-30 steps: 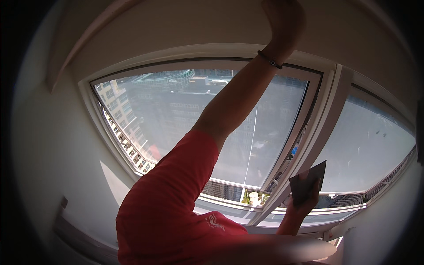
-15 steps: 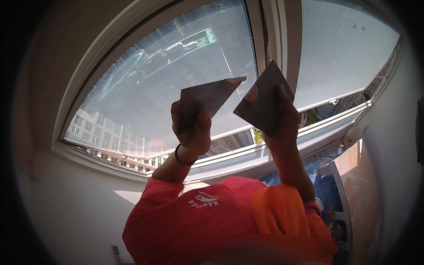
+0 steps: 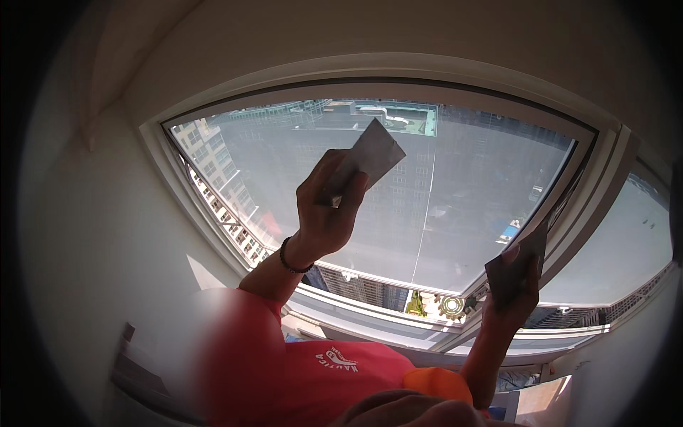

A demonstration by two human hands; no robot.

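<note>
Your left hand (image 3: 327, 210) grips a grey rectangular plate (image 3: 378, 151) before the windowpane (image 3: 469, 188); your right hand (image 3: 512, 309) grips a darker plate (image 3: 508, 283), lower right; you seem to be positioning both; the next move likely needs steady wrists.

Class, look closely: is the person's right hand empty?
No, the right hand holds a thin, dark, straight-edged plate between fingers and thumb.
</note>
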